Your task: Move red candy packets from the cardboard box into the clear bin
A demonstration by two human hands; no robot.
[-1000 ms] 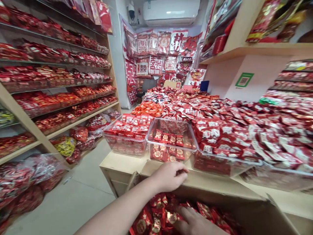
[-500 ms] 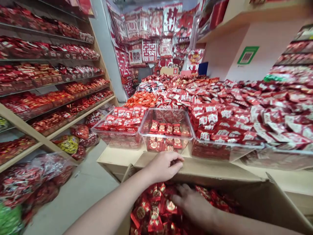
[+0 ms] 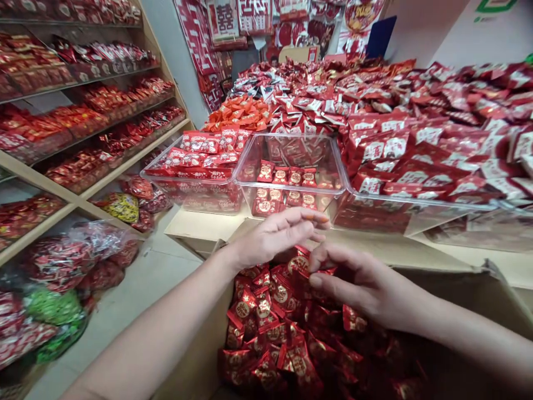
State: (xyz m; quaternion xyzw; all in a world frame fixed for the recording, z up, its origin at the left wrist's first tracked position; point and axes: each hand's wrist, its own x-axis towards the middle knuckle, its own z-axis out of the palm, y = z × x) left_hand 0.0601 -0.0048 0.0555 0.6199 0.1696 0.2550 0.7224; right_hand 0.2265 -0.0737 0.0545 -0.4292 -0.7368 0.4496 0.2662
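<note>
My left hand (image 3: 283, 236) is over the back edge of a cardboard box (image 3: 449, 264), its fingers stretched to the right and apart, with nothing in them. Just right of it, my right hand (image 3: 353, 278) pinches a red wrapped candy (image 3: 298, 263) by its edge between thumb and fingers. Many red and gold candies (image 3: 266, 333) fill the box below both hands. Behind the box, a clear plastic bin (image 3: 291, 191) holds several similar candies in rows, with room above them.
A clear bin of red packets (image 3: 191, 180) stands on the left and another (image 3: 395, 205) on the right. Candy heaps (image 3: 375, 94) spread behind. Shelves (image 3: 79, 197) and bagged sweets (image 3: 58, 261) line the left side, beside the floor (image 3: 137, 294).
My right hand has risen from among the candies and now pinches one. My left hand has opened its fingers and moved slightly up. The view has tilted down and come closer.
</note>
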